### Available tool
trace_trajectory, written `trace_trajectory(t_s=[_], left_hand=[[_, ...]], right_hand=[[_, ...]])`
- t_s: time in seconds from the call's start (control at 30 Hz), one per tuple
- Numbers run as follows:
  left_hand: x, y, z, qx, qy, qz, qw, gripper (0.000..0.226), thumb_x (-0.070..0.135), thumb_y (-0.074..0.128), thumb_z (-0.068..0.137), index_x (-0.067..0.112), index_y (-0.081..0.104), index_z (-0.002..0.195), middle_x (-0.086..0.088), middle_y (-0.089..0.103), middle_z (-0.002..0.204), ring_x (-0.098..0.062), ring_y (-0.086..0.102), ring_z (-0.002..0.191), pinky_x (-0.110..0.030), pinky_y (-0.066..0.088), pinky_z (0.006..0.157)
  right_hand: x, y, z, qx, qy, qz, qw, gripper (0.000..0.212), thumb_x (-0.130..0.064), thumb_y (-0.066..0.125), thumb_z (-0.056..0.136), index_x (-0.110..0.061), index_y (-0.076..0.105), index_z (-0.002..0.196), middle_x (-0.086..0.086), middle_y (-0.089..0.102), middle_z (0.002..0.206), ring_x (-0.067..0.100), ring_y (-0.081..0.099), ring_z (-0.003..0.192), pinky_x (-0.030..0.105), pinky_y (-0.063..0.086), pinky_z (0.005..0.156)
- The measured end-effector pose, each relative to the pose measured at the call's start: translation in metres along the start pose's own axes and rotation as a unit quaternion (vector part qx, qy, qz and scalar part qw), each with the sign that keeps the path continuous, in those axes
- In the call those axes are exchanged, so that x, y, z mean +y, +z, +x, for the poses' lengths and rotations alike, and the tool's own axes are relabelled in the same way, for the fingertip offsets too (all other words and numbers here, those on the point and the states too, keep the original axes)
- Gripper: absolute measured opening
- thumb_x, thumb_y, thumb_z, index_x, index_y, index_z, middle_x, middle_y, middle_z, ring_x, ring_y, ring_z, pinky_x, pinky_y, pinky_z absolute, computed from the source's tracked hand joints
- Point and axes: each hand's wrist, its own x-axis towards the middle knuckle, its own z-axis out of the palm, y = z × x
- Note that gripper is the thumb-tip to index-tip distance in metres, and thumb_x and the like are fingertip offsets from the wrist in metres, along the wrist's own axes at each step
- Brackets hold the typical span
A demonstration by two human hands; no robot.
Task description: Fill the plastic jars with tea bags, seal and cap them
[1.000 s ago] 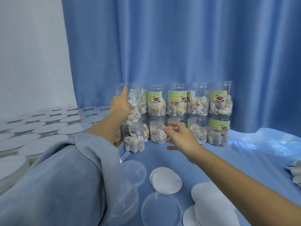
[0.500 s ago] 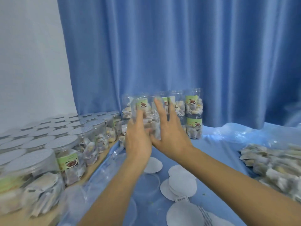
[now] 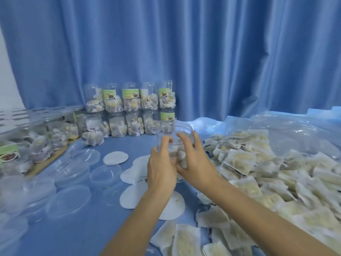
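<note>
While the left hand (image 3: 162, 167) curls its fingers around the clear jar (image 3: 174, 143), the right hand (image 3: 196, 161) clasps its other side with fingers spread; loose tea bags (image 3: 258, 172) lie heaped just right of both hands.

The lower half of the clear jar (image 3: 174, 134) is hidden behind the left hand (image 3: 162, 166) and right hand (image 3: 196, 161), so its base cannot be seen. The tea bag pile (image 3: 267, 172) runs off the right and bottom picture edges. The clear lids (image 3: 68, 198) at the table's left edge are blurred and cut off.
</note>
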Motion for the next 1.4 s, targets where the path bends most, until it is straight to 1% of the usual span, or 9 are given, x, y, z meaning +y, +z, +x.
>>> trace_trajectory(t_s=[0.13,0.37,0.53,0.67,0.77,0.9,1.03,1.17,1.4], left_hand=[[-0.009,0.015,-0.006,-0.015,-0.001,0.039,0.999,0.054,0.024,0.055,0.093,0.043,0.031,0.137,-0.008,0.054,0.116,-0.024,0.053,0.102,-0.032,0.042,0.078],[-0.045,0.027,-0.016,0.028,0.004,-0.044,0.999,0.073,0.031,0.057,0.091,0.027,0.013,0.148,-0.003,0.043,0.140,-0.019,0.043,0.127,-0.025,0.037,0.094],[-0.060,0.042,-0.023,-0.025,-0.077,-0.020,0.997,0.090,0.042,0.068,0.080,0.012,0.016,0.146,-0.012,0.036,0.145,-0.028,0.042,0.129,-0.034,0.037,0.098],[-0.061,0.046,-0.025,-0.043,-0.073,-0.004,0.996,0.091,0.036,0.071,0.079,0.013,0.014,0.147,-0.011,0.036,0.145,-0.028,0.038,0.131,-0.036,0.036,0.103],[-0.062,0.044,-0.025,-0.042,-0.079,-0.003,0.996,0.084,0.029,0.069,0.081,0.014,0.017,0.146,-0.009,0.037,0.144,-0.027,0.041,0.129,-0.034,0.036,0.100],[-0.062,0.041,-0.026,-0.037,-0.083,-0.022,0.996,0.071,0.019,0.067,0.081,0.012,0.028,0.141,-0.009,0.043,0.137,-0.026,0.047,0.121,-0.036,0.042,0.094],[-0.062,0.039,-0.026,-0.028,-0.095,-0.022,0.995,0.065,0.014,0.067,0.080,0.008,0.034,0.136,-0.011,0.043,0.134,-0.028,0.048,0.121,-0.037,0.042,0.095],[-0.062,0.037,-0.024,-0.022,-0.105,-0.028,0.994,0.065,0.015,0.069,0.079,0.009,0.035,0.135,-0.011,0.042,0.133,-0.028,0.050,0.119,-0.034,0.041,0.094],[-0.065,0.033,-0.020,-0.028,-0.091,0.002,0.995,0.062,0.016,0.066,0.080,0.011,0.037,0.134,-0.009,0.038,0.135,-0.024,0.046,0.120,-0.026,0.035,0.094]], right_hand=[[0.023,0.004,-0.010,0.024,0.054,0.091,0.994,0.094,-0.016,0.072,0.080,-0.016,0.008,0.150,0.006,0.031,0.151,0.017,0.032,0.135,0.021,0.032,0.099],[0.033,0.019,-0.012,0.036,0.094,0.134,0.986,0.086,-0.037,0.073,0.079,-0.029,0.021,0.147,-0.009,0.055,0.126,0.019,0.059,0.108,0.033,0.050,0.089],[0.036,-0.007,0.000,-0.020,0.074,-0.106,0.991,0.059,-0.036,0.054,0.087,-0.023,0.032,0.141,0.004,0.056,0.126,0.026,0.052,0.114,0.036,0.046,0.086],[0.030,-0.020,0.002,-0.072,0.119,-0.384,0.913,0.043,-0.030,0.048,0.083,-0.018,0.052,0.125,0.011,0.048,0.126,0.035,0.040,0.118,0.045,0.032,0.099],[0.029,-0.015,-0.001,-0.148,0.272,-0.397,0.864,0.054,-0.036,0.047,0.088,-0.018,0.037,0.138,0.020,0.019,0.149,0.050,0.016,0.134,0.068,0.012,0.104],[0.032,-0.013,-0.006,-0.176,0.316,-0.334,0.871,0.059,-0.026,0.053,0.090,-0.010,0.027,0.141,0.025,0.016,0.147,0.047,0.034,0.128,0.049,0.042,0.096],[0.025,-0.007,-0.011,-0.110,0.146,-0.260,0.948,0.044,0.004,0.053,0.084,-0.008,0.041,0.125,0.016,0.043,0.123,0.033,0.058,0.103,0.033,0.038,0.066],[0.022,-0.001,-0.010,0.057,0.068,-0.064,0.994,0.024,-0.014,0.057,0.090,-0.016,0.057,0.114,0.003,0.060,0.099,0.022,0.057,0.093,0.032,0.044,0.076],[-0.011,-0.007,0.019,0.324,0.060,0.253,0.910,0.032,-0.016,0.062,0.088,-0.044,0.047,0.086,-0.017,0.064,0.084,0.001,0.063,0.076,0.013,0.046,0.069]])
